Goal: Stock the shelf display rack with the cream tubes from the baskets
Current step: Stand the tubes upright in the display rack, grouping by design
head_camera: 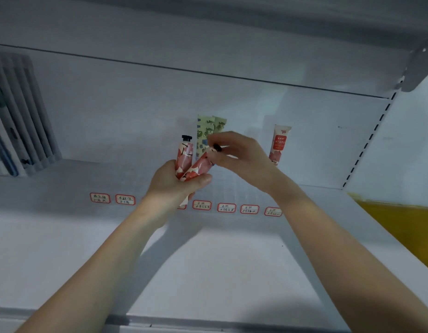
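Observation:
My left hand grips two pink flowered cream tubes with black caps. One tube stands upright in the fist. The other tube leans to the right, and my right hand pinches its cap end. Both hands hover over a clear display rack on the white shelf. Behind them in the rack stand two green flowered tubes, partly hidden by my right hand. A red-and-white tube stands at the rack's right end.
Red-bordered handwritten labels run along the rack's front. Flat packaged goods lean at the shelf's back left. A yellow object lies at the right edge. A slotted upright bounds the shelf on the right, with another shelf overhead.

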`<state>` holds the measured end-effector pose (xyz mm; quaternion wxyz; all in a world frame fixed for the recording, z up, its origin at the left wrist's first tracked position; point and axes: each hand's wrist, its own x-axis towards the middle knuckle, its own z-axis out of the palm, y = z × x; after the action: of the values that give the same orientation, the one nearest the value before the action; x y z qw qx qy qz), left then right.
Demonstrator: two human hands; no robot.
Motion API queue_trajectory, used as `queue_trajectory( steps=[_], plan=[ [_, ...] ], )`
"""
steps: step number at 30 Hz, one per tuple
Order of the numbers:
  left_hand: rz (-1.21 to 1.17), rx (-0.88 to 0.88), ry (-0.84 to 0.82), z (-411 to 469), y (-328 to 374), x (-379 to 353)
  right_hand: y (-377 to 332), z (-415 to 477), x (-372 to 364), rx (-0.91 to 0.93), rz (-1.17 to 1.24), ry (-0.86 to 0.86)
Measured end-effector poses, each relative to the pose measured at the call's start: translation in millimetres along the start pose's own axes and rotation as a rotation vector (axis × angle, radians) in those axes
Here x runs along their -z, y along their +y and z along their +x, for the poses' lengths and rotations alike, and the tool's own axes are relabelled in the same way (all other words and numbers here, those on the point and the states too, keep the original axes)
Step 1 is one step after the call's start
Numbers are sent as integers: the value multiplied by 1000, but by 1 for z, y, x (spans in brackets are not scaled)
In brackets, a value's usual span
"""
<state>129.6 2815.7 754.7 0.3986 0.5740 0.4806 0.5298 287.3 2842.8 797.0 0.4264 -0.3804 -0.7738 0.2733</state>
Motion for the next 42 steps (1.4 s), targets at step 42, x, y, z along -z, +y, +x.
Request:
queue_trajectory(
  steps=[42],
  plan=[
    [-236,20,-2,0,16,-81,73,-21,111,-352,-137,631]
  ],
)
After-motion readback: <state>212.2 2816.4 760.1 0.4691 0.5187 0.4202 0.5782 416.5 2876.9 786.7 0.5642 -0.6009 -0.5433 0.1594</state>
